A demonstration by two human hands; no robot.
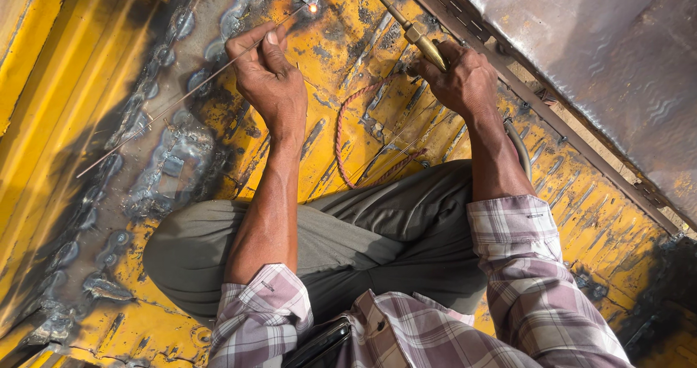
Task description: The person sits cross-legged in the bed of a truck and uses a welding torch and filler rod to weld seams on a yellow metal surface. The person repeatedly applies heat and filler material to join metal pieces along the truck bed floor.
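Observation:
My left hand (268,74) pinches a thin metal filler rod (181,95) between thumb and fingers. The rod runs from the lower left up to a glowing orange tip (314,7) on the yellow sheet metal. My right hand (461,77) grips the brass torch (406,26), whose tube points up and left toward the same glowing spot. A hose (519,146) trails from the torch past my right wrist. Both forearms come out of checked shirt sleeves.
The yellow ribbed metal panel (341,41) is scorched and patched with grey weld beads (167,164). A red cord (341,128) loops on it between my hands. My knees in grey trousers (377,230) rest on the panel. A bare steel sheet (617,55) lies at upper right.

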